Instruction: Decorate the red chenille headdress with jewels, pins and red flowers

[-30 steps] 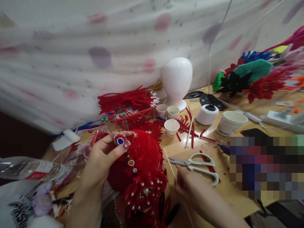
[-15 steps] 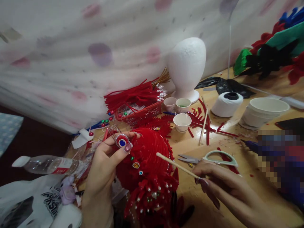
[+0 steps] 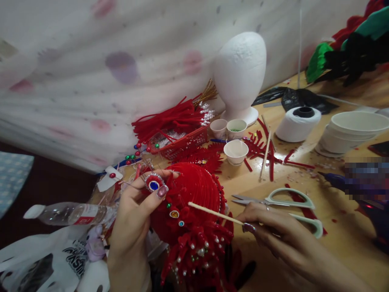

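Near the lower middle sits a rounded red velvet headpiece [image 3: 197, 190] with beads, gems and pearl-tipped red sprigs. My left hand [image 3: 136, 215] is closed at its left side, pinching a round ornament [image 3: 154, 185] with a blue gem, a red ring and a sparkling rim. My right hand [image 3: 273, 231] is closed on the end of a thin pale stick [image 3: 215, 213]. The stick's other tip lies over the headpiece, near its orange and light-blue gems. Whether that tip touches the velvet, I cannot tell.
Scissors [image 3: 273, 200] lie beyond my right hand. Farther back are paper cups [image 3: 236, 153], a white foam head [image 3: 240, 73], a thread cone [image 3: 298, 126] and a red basket [image 3: 182, 142]. A plastic bottle [image 3: 69, 213] is at left, a glue gun [image 3: 337, 182] at right.
The stick's tip has moved left across the headpiece, along with my right hand. More of the scissors' handles shows. My left hand still pinches the ornament.
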Demonstrator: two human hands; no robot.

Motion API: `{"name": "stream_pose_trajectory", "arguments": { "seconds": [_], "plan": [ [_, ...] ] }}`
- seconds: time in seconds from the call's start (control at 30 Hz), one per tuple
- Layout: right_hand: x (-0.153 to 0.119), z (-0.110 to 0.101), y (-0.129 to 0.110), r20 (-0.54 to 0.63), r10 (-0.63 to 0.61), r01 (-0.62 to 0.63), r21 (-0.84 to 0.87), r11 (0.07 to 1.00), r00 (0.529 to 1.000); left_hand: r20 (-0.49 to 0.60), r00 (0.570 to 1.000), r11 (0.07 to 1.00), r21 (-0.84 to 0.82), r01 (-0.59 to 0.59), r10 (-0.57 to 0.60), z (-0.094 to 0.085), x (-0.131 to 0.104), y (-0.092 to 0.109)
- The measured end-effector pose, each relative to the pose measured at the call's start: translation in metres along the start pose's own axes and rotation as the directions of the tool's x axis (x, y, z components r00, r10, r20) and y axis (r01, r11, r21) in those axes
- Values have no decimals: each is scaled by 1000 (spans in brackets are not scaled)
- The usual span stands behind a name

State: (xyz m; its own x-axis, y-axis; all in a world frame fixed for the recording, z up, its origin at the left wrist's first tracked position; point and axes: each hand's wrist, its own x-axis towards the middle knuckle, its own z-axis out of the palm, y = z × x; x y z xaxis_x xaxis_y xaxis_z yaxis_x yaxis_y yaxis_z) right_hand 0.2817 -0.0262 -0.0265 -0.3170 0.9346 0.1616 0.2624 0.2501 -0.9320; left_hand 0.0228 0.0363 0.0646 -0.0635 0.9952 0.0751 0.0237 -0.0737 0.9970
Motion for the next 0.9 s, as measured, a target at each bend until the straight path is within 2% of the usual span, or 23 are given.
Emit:
{"name": "stream_pose_trajectory", "arguments": {
  "seconds": [0.3,0.5,0.73,0.9],
  "plan": [
    [0,0,4,15,-59,59,26,998,998,10,1000,1000,1,-12,12,-1,-2,-1],
    [0,3,8,23,96,-98,83,992,995,13,1000,1000,-14,-14,15,0,-1,0],
    [-1,3,8,86,81,-87,73,994,993,-16,1000,1000,6,-13,13,3,0,1],
    [-1,2,4,143,149,-167,121,978,978,-59,998,1000,-6,-22,22,7,-3,2]
  ]
}}
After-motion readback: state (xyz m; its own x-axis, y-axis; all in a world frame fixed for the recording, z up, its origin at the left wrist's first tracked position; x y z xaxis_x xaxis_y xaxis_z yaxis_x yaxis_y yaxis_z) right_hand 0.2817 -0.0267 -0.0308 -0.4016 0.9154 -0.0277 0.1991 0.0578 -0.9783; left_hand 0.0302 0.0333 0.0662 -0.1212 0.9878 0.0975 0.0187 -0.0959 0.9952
